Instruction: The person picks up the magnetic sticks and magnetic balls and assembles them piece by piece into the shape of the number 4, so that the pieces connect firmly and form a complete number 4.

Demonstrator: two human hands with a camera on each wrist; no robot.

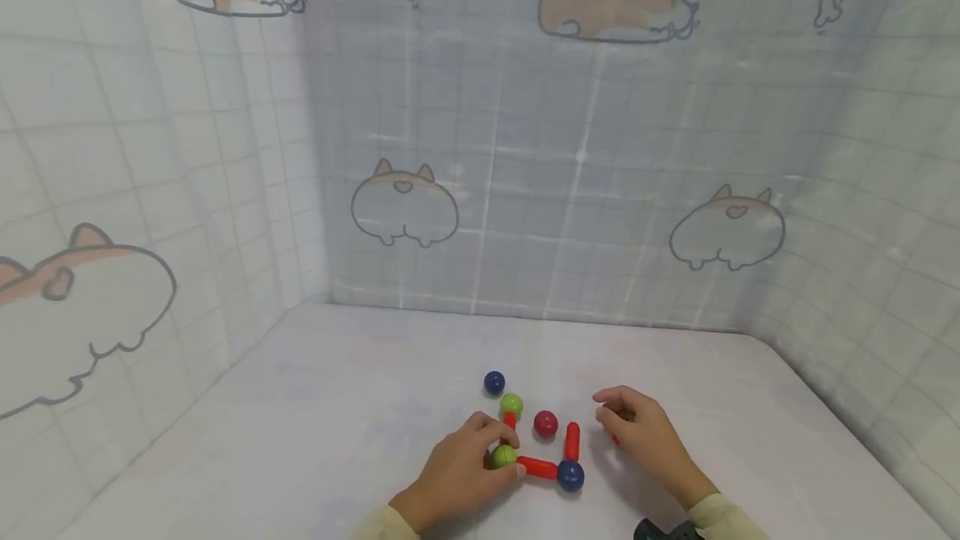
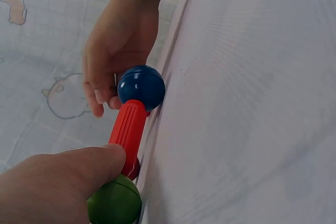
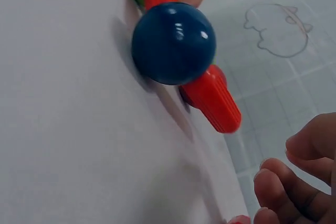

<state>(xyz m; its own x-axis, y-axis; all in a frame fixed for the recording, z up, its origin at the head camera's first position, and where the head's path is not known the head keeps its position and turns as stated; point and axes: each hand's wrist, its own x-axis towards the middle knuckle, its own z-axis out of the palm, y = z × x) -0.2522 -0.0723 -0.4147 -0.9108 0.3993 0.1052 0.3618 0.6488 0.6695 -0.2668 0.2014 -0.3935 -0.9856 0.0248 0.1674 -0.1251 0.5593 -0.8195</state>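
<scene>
My left hand (image 1: 467, 467) grips a green ball (image 2: 116, 201) at the near left corner of a joined magnetic ball-and-rod piece, thumb along a red rod (image 1: 538, 467). That rod leads right to a dark blue ball (image 1: 571, 476), from which another red rod (image 1: 572, 442) points away from me. From the held ball a red rod, partly behind my fingers, runs to a farther green ball (image 1: 512, 405). My right hand (image 1: 643, 432) hovers right of the piece, fingers loosely bent. A red piece (image 1: 616, 440) shows just under it, mostly hidden by the hand.
A loose red ball (image 1: 546, 424) sits on the white table (image 1: 360, 407) between the rods. Another dark blue ball (image 1: 494, 382) lies beyond the far green ball. Patterned curtains (image 1: 495, 107) stand round the table's back and sides.
</scene>
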